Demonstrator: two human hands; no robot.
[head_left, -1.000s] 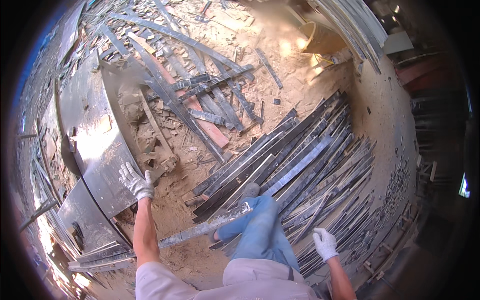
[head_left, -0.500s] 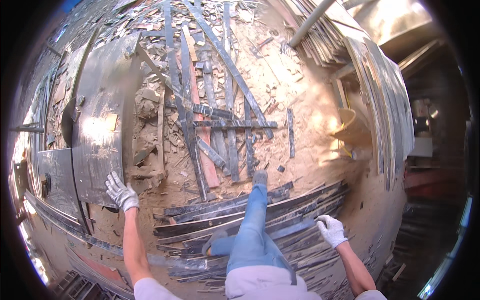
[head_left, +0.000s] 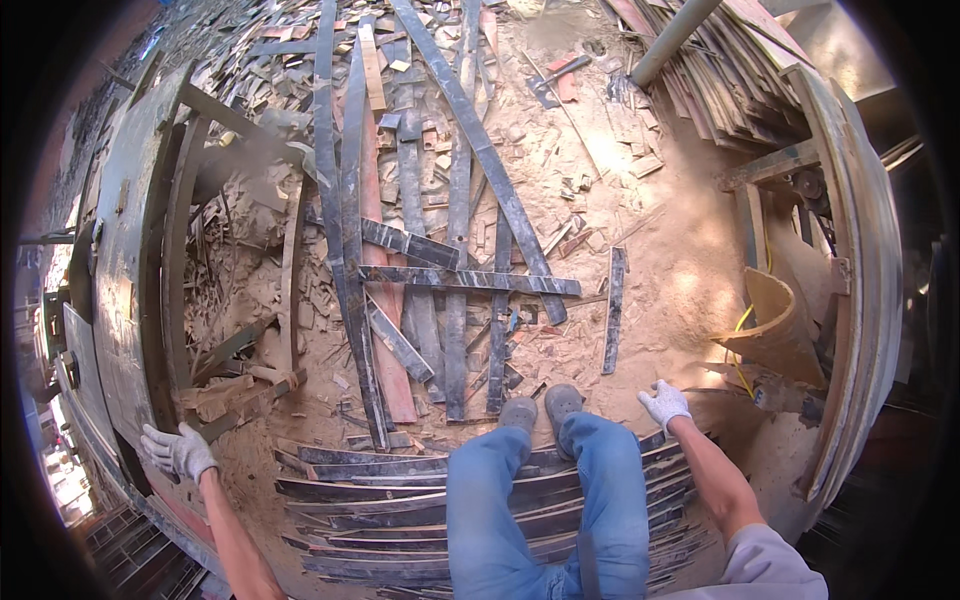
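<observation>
Standing on stacked metal strips (head_left: 400, 500), left hand (head_left: 178, 450) and right hand (head_left: 664, 403) hang gloved, loosely curled, holding nothing.

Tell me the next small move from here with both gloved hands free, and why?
Probably bend and bring the right hand down to the nearest dark metal strip in the stack underfoot. Both it and the left hand look open and hold nothing, the shoes stand at the stack's edge, and loose strips lie scattered ahead.

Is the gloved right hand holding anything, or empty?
Empty. The right hand in a white glove hangs with fingers loosely curled above the sandy ground, beside the stacked metal strips, gripping nothing.
</observation>
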